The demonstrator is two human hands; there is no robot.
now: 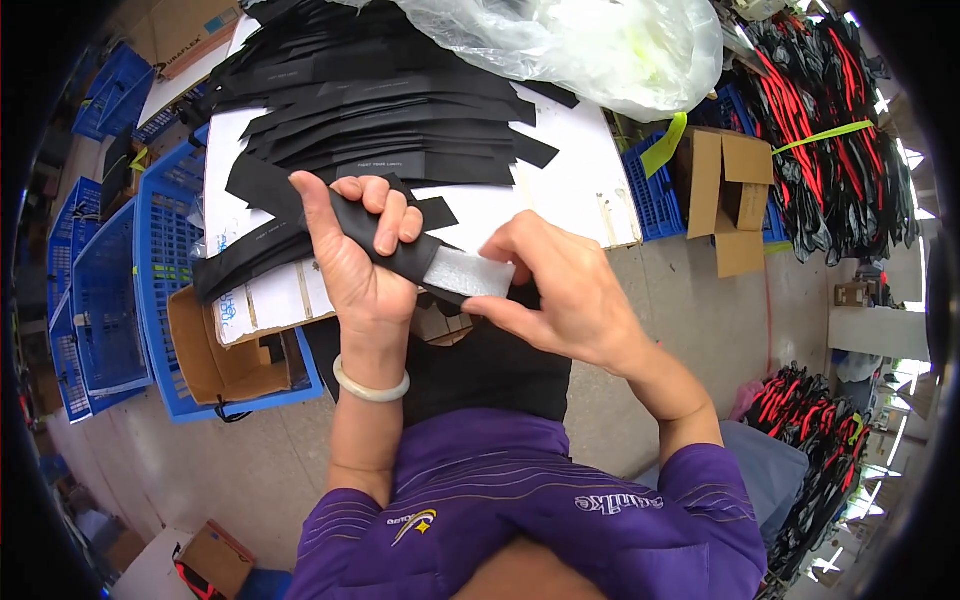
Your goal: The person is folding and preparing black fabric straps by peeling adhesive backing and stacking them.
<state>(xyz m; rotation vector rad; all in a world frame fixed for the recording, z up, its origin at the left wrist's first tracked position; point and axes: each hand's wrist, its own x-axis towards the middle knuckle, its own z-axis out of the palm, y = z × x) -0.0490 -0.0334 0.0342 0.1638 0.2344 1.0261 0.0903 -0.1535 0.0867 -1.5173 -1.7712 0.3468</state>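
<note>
My left hand (352, 262), a pale bangle on its wrist, has its fingers curled round a black fabric sleeve (414, 261). Out of the sleeve's right end sticks a flat, whitish, foam-like strip (464, 274). The thumb and fingers of my right hand (575, 290) pinch that end from above and below. How far the pale strip reaches inside the sleeve is hidden. Beyond my hands, a stack of flat black fabric strips (370, 135) overlaps in rows on the white table (590, 175). One more black strip (245, 262) hangs over the table's left side.
A clear plastic bag (600, 50) with white contents lies at the table's far right. Blue crates (165, 270) stand to the left, one holding a cardboard box (205, 350). Right of the table are an opened cardboard box (742, 165) and bundled black-and-red pieces (820, 130).
</note>
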